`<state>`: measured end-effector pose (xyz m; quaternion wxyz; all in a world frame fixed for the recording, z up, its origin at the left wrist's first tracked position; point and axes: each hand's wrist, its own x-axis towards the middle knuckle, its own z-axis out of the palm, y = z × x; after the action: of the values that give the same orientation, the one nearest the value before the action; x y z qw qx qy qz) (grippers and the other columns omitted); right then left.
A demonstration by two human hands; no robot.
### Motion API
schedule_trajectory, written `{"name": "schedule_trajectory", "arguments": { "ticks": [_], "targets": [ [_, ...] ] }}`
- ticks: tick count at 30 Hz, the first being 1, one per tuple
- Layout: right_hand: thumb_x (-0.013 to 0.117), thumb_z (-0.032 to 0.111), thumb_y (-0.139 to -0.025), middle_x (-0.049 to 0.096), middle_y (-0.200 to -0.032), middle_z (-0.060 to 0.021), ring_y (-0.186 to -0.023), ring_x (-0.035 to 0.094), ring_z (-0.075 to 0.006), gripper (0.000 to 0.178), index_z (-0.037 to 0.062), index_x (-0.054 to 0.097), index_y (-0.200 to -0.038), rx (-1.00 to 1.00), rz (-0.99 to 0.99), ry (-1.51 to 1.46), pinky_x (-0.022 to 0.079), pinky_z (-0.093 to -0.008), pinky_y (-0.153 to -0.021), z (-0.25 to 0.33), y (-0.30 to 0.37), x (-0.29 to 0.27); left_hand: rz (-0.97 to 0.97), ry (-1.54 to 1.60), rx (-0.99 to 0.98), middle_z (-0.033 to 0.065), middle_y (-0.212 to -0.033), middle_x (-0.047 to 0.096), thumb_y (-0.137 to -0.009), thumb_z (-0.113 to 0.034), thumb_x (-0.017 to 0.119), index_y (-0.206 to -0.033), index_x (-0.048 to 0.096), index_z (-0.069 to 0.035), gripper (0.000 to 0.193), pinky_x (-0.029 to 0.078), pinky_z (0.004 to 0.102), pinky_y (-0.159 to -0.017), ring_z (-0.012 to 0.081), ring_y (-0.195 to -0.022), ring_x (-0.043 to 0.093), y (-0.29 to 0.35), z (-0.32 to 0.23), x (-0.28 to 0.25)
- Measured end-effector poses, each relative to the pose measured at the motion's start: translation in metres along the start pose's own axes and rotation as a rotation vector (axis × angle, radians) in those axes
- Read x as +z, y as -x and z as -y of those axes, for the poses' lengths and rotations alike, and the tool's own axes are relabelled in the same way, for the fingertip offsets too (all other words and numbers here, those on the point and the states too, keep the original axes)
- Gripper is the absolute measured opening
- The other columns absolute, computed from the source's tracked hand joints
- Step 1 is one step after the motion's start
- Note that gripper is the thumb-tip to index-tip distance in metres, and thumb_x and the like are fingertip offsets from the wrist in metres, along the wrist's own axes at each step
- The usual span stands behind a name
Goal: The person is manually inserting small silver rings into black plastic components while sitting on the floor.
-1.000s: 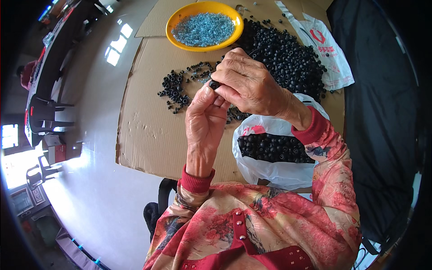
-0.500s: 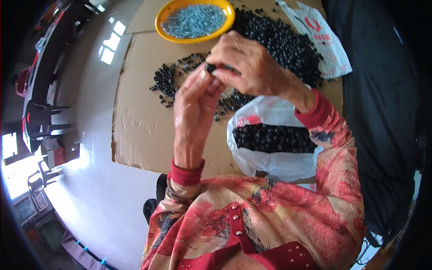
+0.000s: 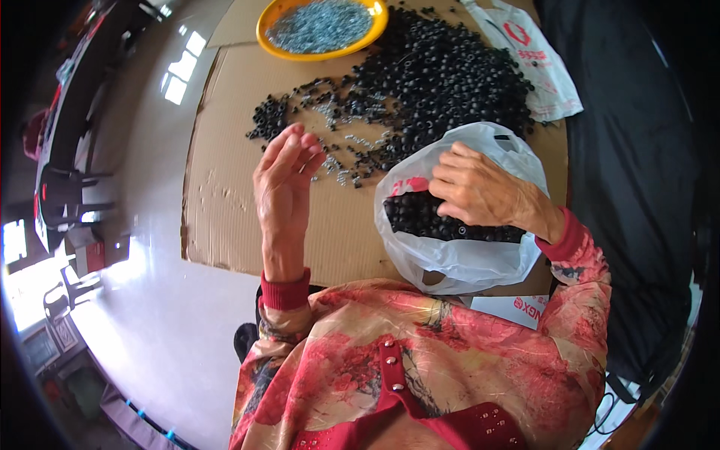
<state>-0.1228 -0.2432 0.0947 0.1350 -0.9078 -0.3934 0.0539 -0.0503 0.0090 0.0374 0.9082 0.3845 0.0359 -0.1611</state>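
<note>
My left hand (image 3: 283, 180) is raised over the brown cardboard (image 3: 225, 165), palm turned inward. Its fingers are loosely bent and slightly apart, and I see nothing held in them. My right hand (image 3: 476, 187) hangs over a white plastic bag (image 3: 409, 266) that lies open and holds many small black round parts (image 3: 420, 217). Its fingers are curled downward, with the tips partly hidden, so what they hold cannot be seen. Beyond the hands, a big heap of black ring-like parts (image 3: 450, 75) spreads over the cardboard. Small silvery pieces (image 3: 360, 140) lie scattered among the nearer black ones.
At the far edge stands a yellow bowl (image 3: 262, 34) full of silvery small pieces. A flattened white bag (image 3: 544, 67) lies at the far right, beside black fabric (image 3: 622, 165). A white printed card (image 3: 510, 309) is by my lap. Pale floor (image 3: 150, 225) stretches to the left.
My hands were together over the cardboard, with a black part between their fingers. They have parted: the right moved right and nearer, over the bag; the left drew back left.
</note>
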Motion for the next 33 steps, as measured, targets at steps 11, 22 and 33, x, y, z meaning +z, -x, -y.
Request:
{"name": "schedule_trajectory", "arguments": {
  "ticks": [11, 22, 33],
  "targets": [
    [0.059, 0.010, -0.076, 0.062, -0.081, -0.0150, -0.079, 0.060, -0.0301, 0.015, -0.0016, 0.059, -0.086, 0.090, -0.246, -0.023, 0.047, -0.0386, -0.073, -0.051, -0.016, -0.026, 0.023, -0.959, 0.340, 0.0070, -0.078, 0.063, -0.083, -0.008, 0.061, -0.090, 0.065, 0.001, 0.012, 0.045, 0.0251, -0.068, 0.0133, -0.072, 0.057, 0.045, 0.067, -0.043],
    [0.065, 0.020, -0.076, 0.061, -0.103, -0.0161, -0.092, 0.058, -0.0285, 0.036, -0.0008, 0.058, -0.104, 0.058, -0.158, -0.260, 0.044, -0.0363, -0.084, -0.065, -0.051, 0.036, 0.329, -1.484, 0.601, 0.0107, -0.098, 0.059, -0.071, -0.004, 0.066, -0.091, 0.062, -0.003, 0.021, 0.042, 0.0377, -0.083, 0.0287, -0.096, 0.053, 0.049, 0.083, -0.053],
    [0.056, 0.016, -0.083, 0.059, -0.083, -0.0063, -0.083, 0.056, -0.0256, 0.020, 0.0090, 0.062, -0.100, -0.081, 0.190, -0.273, 0.046, -0.0364, -0.072, -0.044, -0.022, 0.068, 0.348, -1.657, 0.662, 0.0114, -0.105, 0.055, -0.068, -0.011, 0.069, -0.098, 0.060, -0.003, 0.032, 0.039, 0.0401, -0.088, 0.0310, -0.102, 0.049, 0.050, 0.087, -0.055]
  ]
}}
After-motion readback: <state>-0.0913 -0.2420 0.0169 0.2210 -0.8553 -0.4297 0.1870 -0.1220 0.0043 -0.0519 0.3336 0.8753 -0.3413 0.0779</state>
